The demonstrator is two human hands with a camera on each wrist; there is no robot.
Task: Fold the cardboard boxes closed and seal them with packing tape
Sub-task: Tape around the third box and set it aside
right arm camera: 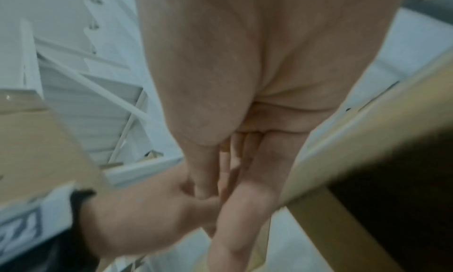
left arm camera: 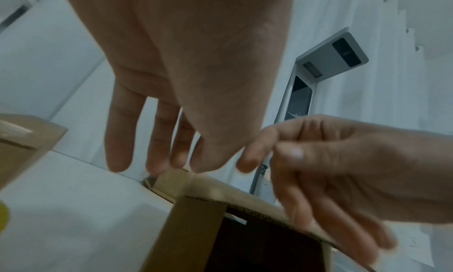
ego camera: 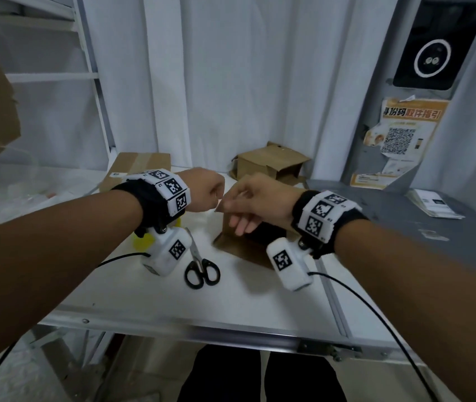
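Head view records both hands meeting above an open cardboard box (ego camera: 248, 242) that stands on the white bench (ego camera: 144, 297), near its middle. The left hand (ego camera: 206, 188) appears fisted from above, yet the left wrist view shows its fingers (left arm camera: 120, 140) hanging nearly straight over the box corner, holding nothing visible; its grip is judged open. The right hand (ego camera: 255, 203) has thumb and forefinger brought together at the top edge of a raised flap, the other fingers loosely spread; whether that grip actually has the flap cannot be told through the blur. Black scissors (ego camera: 202, 268) lie on the bench just left of the box. A taped box (ego camera: 135, 169) and a second open box (ego camera: 271, 163) sit at the back.
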